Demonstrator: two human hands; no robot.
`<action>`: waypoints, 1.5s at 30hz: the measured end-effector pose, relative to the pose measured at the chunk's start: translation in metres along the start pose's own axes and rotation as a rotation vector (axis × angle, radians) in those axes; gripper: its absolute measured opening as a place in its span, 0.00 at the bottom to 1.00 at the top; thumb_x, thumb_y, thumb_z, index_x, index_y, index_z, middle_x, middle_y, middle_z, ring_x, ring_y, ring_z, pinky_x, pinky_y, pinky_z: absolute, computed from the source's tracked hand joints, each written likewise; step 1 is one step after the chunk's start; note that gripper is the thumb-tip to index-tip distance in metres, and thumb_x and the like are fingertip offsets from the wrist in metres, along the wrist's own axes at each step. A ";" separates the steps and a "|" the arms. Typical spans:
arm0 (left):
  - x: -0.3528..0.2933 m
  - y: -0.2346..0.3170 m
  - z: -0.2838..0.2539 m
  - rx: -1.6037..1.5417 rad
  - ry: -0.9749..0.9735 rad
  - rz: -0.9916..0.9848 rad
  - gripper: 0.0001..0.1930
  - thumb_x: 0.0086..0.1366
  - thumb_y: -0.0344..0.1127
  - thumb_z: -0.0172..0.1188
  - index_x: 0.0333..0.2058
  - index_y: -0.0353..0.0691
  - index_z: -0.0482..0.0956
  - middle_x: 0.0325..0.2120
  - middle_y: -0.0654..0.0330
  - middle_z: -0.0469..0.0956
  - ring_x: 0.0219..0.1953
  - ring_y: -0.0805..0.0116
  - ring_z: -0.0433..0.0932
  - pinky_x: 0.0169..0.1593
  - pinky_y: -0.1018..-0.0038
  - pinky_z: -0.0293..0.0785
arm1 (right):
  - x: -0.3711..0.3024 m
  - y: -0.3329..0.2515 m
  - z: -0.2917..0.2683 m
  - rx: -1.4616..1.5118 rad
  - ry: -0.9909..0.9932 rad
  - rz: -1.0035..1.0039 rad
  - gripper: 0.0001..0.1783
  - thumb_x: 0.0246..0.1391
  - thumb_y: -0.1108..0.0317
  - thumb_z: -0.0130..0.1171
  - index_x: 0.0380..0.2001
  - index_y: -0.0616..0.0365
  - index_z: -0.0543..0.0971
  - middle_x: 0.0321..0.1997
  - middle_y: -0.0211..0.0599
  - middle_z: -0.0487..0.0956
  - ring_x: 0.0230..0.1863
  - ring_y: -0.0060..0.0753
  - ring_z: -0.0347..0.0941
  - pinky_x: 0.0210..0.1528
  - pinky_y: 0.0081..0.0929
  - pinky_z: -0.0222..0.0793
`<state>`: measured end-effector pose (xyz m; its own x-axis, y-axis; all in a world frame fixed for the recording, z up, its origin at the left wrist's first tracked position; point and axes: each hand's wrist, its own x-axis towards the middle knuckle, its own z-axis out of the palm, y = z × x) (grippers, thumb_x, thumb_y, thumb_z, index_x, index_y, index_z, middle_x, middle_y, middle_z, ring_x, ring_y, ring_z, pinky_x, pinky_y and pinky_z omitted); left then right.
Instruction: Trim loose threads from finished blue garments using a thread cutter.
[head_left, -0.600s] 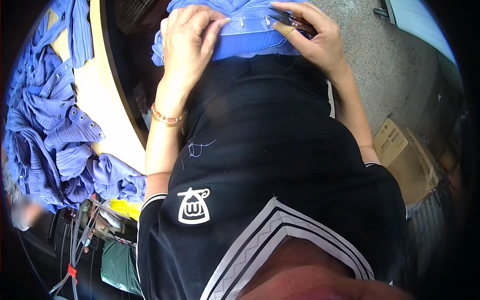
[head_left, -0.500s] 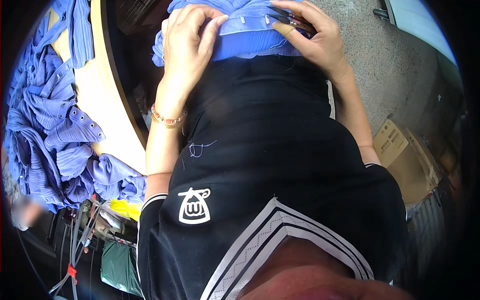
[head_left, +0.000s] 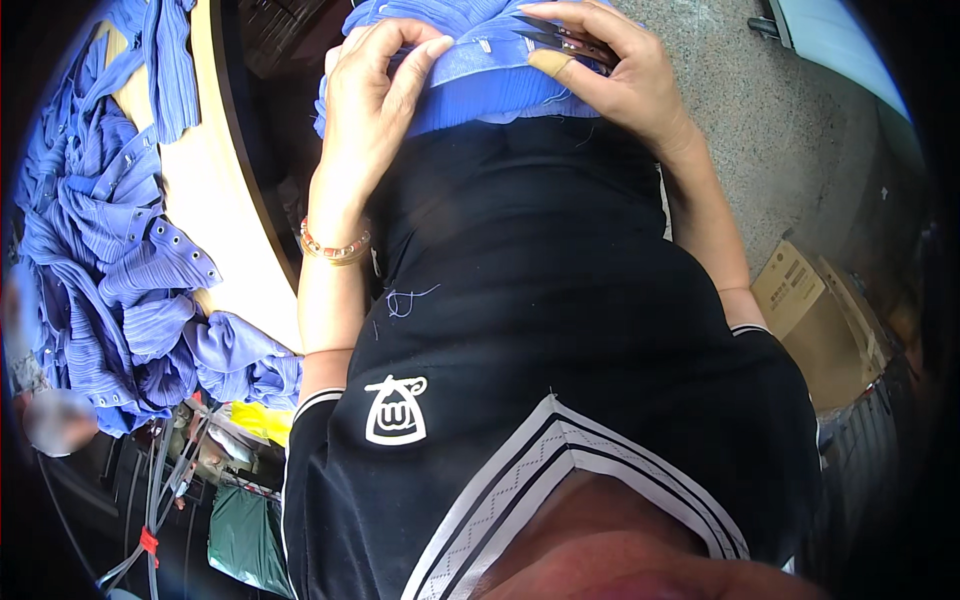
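Observation:
A blue pleated garment [head_left: 490,95] lies across my lap at the top of the view, its smooth band carrying small metal hooks [head_left: 486,46]. My left hand [head_left: 375,95] pinches the band's edge between thumb and fingers, left of the hooks. In my right hand [head_left: 640,85] is a pair of thread snips [head_left: 565,40], the dark pointed blades aimed left over the band near another hook. A tan cover [head_left: 550,64] wraps the right thumb, which presses at the band. Part of the snips' handle is hidden by the fingers.
To my left, a heap of similar blue garments [head_left: 95,270], some with eyelets, covers much of a pale wooden table [head_left: 230,210]. A cardboard box [head_left: 815,310] stands on the right. A green bag [head_left: 245,535] and tied grey straps [head_left: 155,500] are at lower left.
Both hands and the snips have stayed at the band, the right hand shifting slightly left. The band now tilts a little more, and the whole view has shifted slightly.

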<state>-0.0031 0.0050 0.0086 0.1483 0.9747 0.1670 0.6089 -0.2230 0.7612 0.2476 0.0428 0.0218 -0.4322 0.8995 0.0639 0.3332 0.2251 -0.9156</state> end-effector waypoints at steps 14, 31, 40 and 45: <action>-0.004 -0.004 -0.012 -0.003 -0.034 -0.053 0.07 0.69 0.36 0.66 0.40 0.39 0.85 0.38 0.65 0.83 0.45 0.73 0.77 0.52 0.76 0.70 | 0.001 0.019 0.008 -0.058 -0.082 0.011 0.21 0.52 0.65 0.73 0.48 0.60 0.83 0.34 0.35 0.80 0.32 0.26 0.75 0.37 0.23 0.72; -0.003 0.006 0.003 0.277 0.024 0.188 0.06 0.62 0.40 0.70 0.35 0.48 0.87 0.35 0.67 0.83 0.43 0.66 0.77 0.49 0.66 0.63 | 0.000 0.015 0.003 -0.043 -0.064 -0.029 0.19 0.54 0.66 0.71 0.49 0.61 0.83 0.34 0.34 0.79 0.33 0.27 0.75 0.36 0.25 0.71; 0.010 0.016 0.003 0.129 -0.006 0.113 0.07 0.67 0.38 0.67 0.38 0.43 0.86 0.36 0.65 0.84 0.42 0.66 0.78 0.54 0.70 0.65 | 0.016 0.057 0.016 -0.027 -0.019 -0.533 0.17 0.57 0.68 0.68 0.49 0.62 0.83 0.34 0.41 0.80 0.35 0.39 0.77 0.40 0.31 0.71; 0.010 0.015 0.005 0.074 -0.016 0.043 0.08 0.68 0.38 0.66 0.39 0.42 0.85 0.35 0.64 0.83 0.41 0.68 0.77 0.51 0.70 0.69 | 0.019 0.066 0.020 0.031 0.087 -0.766 0.15 0.57 0.67 0.68 0.47 0.61 0.84 0.33 0.40 0.79 0.34 0.40 0.76 0.40 0.31 0.71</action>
<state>0.0114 0.0117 0.0187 0.1873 0.9641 0.1883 0.6579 -0.2655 0.7048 0.2446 0.0675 -0.0458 -0.4649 0.5233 0.7141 -0.0565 0.7875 -0.6138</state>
